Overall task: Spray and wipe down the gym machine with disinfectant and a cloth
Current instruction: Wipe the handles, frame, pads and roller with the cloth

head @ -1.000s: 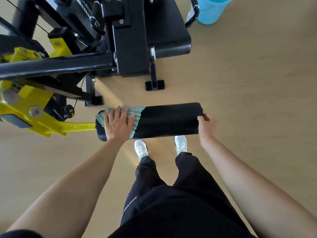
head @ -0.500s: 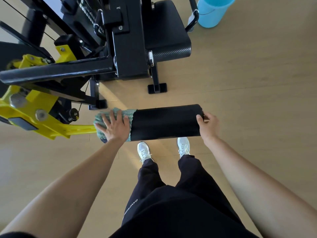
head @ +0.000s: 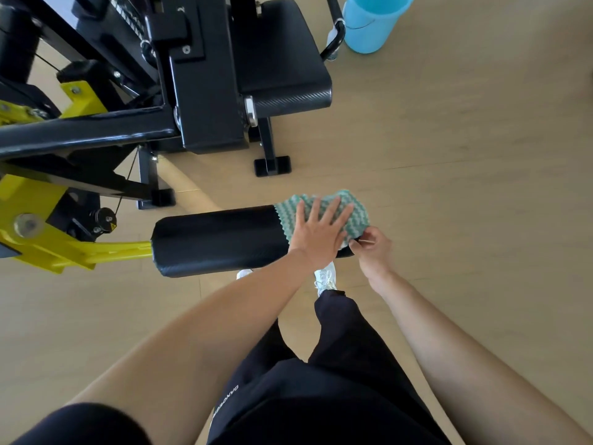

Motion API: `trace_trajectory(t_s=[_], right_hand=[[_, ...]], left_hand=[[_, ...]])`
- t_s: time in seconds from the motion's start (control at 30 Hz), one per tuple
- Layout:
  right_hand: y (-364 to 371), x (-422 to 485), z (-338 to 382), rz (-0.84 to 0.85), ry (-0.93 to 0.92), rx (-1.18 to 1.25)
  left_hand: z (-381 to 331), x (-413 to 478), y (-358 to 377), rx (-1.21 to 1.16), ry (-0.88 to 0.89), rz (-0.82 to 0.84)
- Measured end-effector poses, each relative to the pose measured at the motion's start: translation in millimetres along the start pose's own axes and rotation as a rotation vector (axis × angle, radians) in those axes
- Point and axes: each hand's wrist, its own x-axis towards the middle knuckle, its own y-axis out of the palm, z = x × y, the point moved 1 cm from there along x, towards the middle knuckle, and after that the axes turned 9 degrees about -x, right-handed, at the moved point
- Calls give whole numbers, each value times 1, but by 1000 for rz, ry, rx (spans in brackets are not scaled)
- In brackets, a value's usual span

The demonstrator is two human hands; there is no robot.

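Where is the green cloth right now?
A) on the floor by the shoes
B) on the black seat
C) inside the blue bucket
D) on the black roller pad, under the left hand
D: the left hand lies flat on the green cloth, pressing it onto the free end of the black roller pad, next to the right hand.

Gym interior. A weight machine (head: 199, 91) with black steel frame, cable, and yellow lever arm (head: 48, 239) stands on a pale wood-look floor (head: 465, 155). Its padded seat (head: 282, 59) and a cylindrical roller pad (head: 215, 240) are covered in black textured vinyl. A light-blue bucket (head: 372, 20) sits on the floor just beside the seat. The wearer's white trainers (head: 325, 279) and dark sports trousers fit the setting.
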Motion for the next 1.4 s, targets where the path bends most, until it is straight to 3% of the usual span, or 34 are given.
trace_trajectory(t_s=[0.17,0.47,0.6,0.83,1.03,1.2,1.27,1.4], right_hand=[[-3,2,-1,35,-3,-59],[-6,7,3,81,44,-71],[2,24,25,-12,13,-30],[26,59,59,-20,28,-252],[19,32,31,-62,-67,-154],[14,8,9,-90,-100,-65],[14,5,4,-97,-77,-47],[13,7,-2,-97,-45,-33]], left_hand=[[7,4,-6,29,113,15],[141,-78,-13,-92,-331,-155],[187,-113,-11,-130,-545,-220],[191,-123,-5,-219,-667,-269],[209,-135,-6,-260,-803,-309],[215,-127,-14,-309,-958,-233],[205,-112,-19,-275,-927,-188],[150,-70,-26,-169,-618,-122]])
